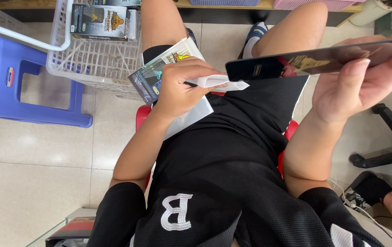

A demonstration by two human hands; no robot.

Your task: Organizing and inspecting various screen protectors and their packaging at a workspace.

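Observation:
My left hand [182, 84] pinches a small folded white wipe [221, 83] over my lap, its tip just under the near end of a flat black glossy panel [315, 59]. My right hand [365, 82] holds that panel from below, thumb on its edge, tilted and stretching from centre to the upper right. A flat white package with printed artwork [168, 73] lies on my left thigh, partly under the left hand. I sit on a red stool [142, 114] in black shorts and a black jersey.
A white plastic basket [95, 59] with a printed box inside stands at upper left. A blue plastic stool [26, 82] sits at the left on the tiled floor. An office chair base [388, 146] and another person's foot in a black sock [370, 190] are at the right.

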